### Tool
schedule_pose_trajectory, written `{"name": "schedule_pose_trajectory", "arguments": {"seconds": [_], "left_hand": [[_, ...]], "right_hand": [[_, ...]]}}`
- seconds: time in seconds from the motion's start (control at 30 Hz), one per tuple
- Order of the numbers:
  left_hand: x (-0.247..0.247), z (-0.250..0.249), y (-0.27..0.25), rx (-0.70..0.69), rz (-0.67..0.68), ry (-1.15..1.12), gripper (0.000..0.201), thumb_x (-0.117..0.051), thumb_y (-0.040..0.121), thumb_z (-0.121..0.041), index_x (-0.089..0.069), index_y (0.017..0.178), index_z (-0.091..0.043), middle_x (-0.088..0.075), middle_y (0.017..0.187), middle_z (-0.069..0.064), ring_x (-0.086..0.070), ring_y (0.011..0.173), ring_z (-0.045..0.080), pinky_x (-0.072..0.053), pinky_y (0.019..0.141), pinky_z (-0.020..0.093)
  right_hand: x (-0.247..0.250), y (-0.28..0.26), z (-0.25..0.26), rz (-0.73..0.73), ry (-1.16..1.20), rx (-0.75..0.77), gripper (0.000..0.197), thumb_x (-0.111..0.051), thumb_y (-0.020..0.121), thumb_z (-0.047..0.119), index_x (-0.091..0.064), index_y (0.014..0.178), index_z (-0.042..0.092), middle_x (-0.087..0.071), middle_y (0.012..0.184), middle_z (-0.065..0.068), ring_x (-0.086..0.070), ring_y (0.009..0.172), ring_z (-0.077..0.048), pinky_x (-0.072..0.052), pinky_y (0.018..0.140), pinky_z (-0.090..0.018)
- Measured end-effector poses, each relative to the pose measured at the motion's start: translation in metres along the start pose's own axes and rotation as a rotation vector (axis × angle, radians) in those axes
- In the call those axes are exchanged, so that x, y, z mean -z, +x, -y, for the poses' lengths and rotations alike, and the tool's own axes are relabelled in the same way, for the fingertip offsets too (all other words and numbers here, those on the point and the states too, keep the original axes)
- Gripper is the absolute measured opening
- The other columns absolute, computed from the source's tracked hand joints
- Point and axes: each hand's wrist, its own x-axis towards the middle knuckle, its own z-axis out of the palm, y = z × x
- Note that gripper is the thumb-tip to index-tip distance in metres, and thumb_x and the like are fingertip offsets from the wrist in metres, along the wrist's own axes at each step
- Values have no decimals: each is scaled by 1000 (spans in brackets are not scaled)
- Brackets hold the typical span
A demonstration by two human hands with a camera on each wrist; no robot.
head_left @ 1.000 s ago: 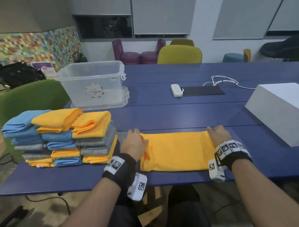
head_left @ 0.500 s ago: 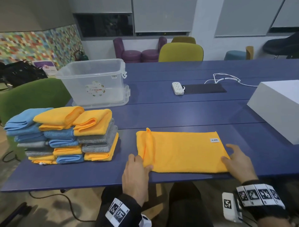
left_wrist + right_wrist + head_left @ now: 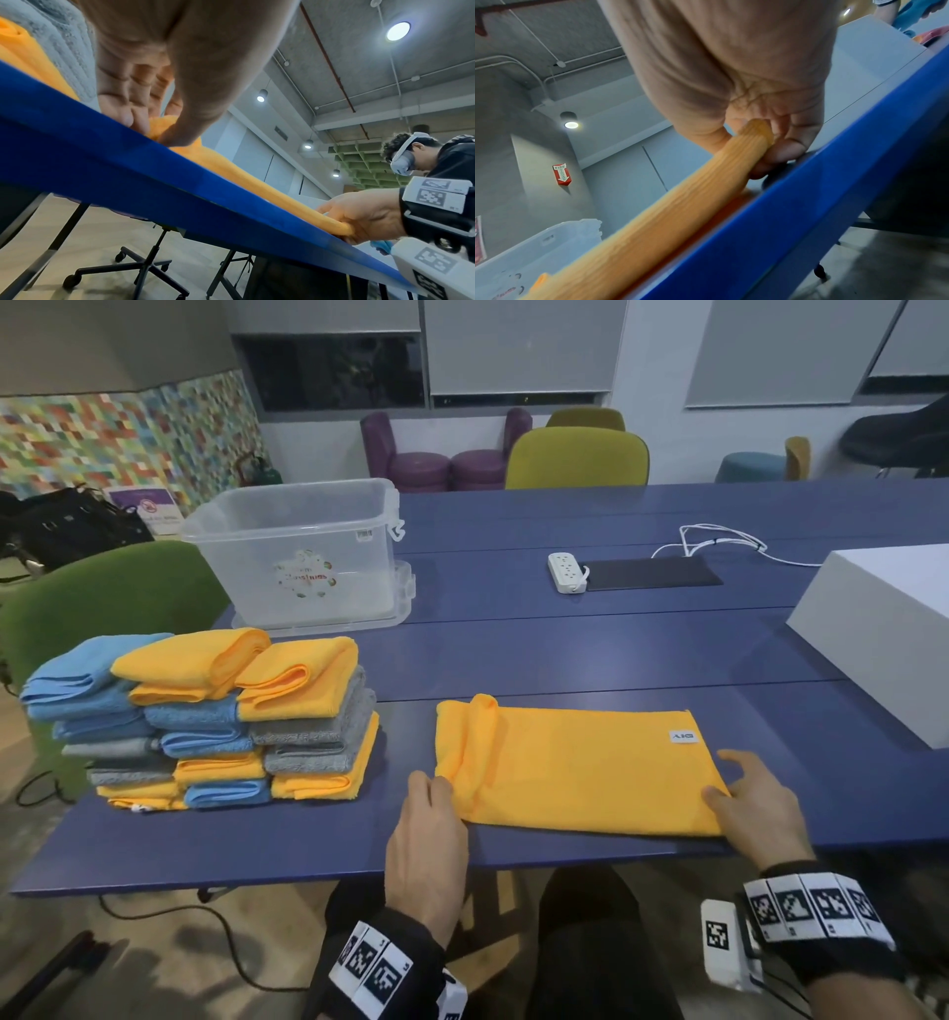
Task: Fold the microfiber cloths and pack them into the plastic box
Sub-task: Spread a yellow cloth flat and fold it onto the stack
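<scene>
The yellow cloth (image 3: 580, 770) is lying flat on the table (image 3: 565, 649), its long axis running from the left hand (image 3: 429, 834) to the right hand (image 3: 755, 814). Each hand is pinching a near corner between thumb and fingers, palms down, wrists just off the table edge. The folded stack (image 3: 215, 716) and plastic box (image 3: 303, 557) are sitting beyond the left hand.

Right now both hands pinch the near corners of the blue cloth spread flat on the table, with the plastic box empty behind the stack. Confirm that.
One thing is wrong: the spread cloth is yellow-orange, not blue, as the head view shows. The left hand and right hand do pinch its near corners, and the plastic box behind the stack is empty.
</scene>
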Motion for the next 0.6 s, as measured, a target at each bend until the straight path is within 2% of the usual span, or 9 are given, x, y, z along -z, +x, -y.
{"name": "schedule_pose_trajectory", "arguments": {"seconds": [0.07, 0.17, 0.27, 0.33, 0.4, 0.43, 0.5, 0.57, 0.6], "left_hand": [[-2, 3, 4, 40, -34, 1, 21, -51, 102, -13, -53, 122, -19, -45, 119, 0, -61, 92, 20, -35, 68, 25], [-2, 10, 7, 73, -85, -123, 22, -53, 100, -10, -61, 120, -14, -55, 117, 4, -63, 91, 29, -44, 72, 36], [1, 19, 5, 139, -205, -318, 24, -60, 95, -8, -69, 115, -17, -68, 107, 0, -66, 92, 22, -49, 80, 37], [2, 24, 6, 236, -224, -506, 23, -59, 95, -4, -70, 108, -20, -72, 97, -3, -66, 74, 12, -53, 73, 35], [5, 23, 9, 330, -194, -808, 24, -51, 99, 0, -68, 103, -17, -72, 91, 3, -67, 59, 19, -59, 62, 42], [8, 23, 10, 367, -158, -947, 24, -47, 102, 0, -66, 104, -15, -70, 91, 7, -69, 60, 24, -62, 61, 45], [11, 24, 12, 370, -109, -1073, 18, -49, 104, -4, -64, 104, -14, -67, 96, 12, -73, 72, 31, -64, 68, 47], [13, 29, 13, 291, -67, -1053, 6, -68, 98, -18, -66, 103, -19, -68, 101, 10, -73, 81, 27, -64, 73, 44], [12, 32, 13, 246, -49, -990, 17, -79, 91, -28, -68, 102, -22, -70, 100, 5, -72, 82, 21, -64, 73, 40]], "right_hand": [[0, 0, -1, -3, 1, 5, 50, -60, 94, 19, -45, 141, 26, -63, 101, -14, -53, 91, -30, -42, 75, -39], [1, -1, -3, -7, 0, 11, 49, -61, 95, 19, -46, 141, 26, -62, 101, -13, -50, 90, -28, -40, 76, -38], [1, -1, -3, -11, -1, 12, 48, -61, 95, 19, -46, 140, 26, -63, 101, -13, -50, 91, -28, -40, 77, -39], [0, -2, -3, -17, -2, 10, 47, -61, 95, 20, -47, 139, 27, -63, 101, -13, -52, 91, -29, -42, 77, -39], [-1, -3, -2, -24, -6, 7, 45, -60, 96, 21, -47, 138, 28, -63, 99, -12, -54, 93, -31, -44, 78, -40], [-1, -3, -2, -26, -7, 6, 44, -60, 96, 22, -47, 138, 28, -62, 100, -12, -54, 93, -31, -44, 78, -40], [-1, -4, -1, -27, -6, 6, 44, -59, 97, 21, -47, 138, 28, -62, 102, -13, -53, 93, -30, -44, 78, -40], [0, -5, 0, -24, -6, 6, 43, -59, 97, 21, -47, 138, 27, -61, 106, -14, -51, 93, -29, -42, 78, -40], [1, -6, 1, -22, -3, 5, 43, -59, 97, 21, -47, 138, 27, -61, 107, -14, -50, 93, -29, -42, 78, -40]]}}
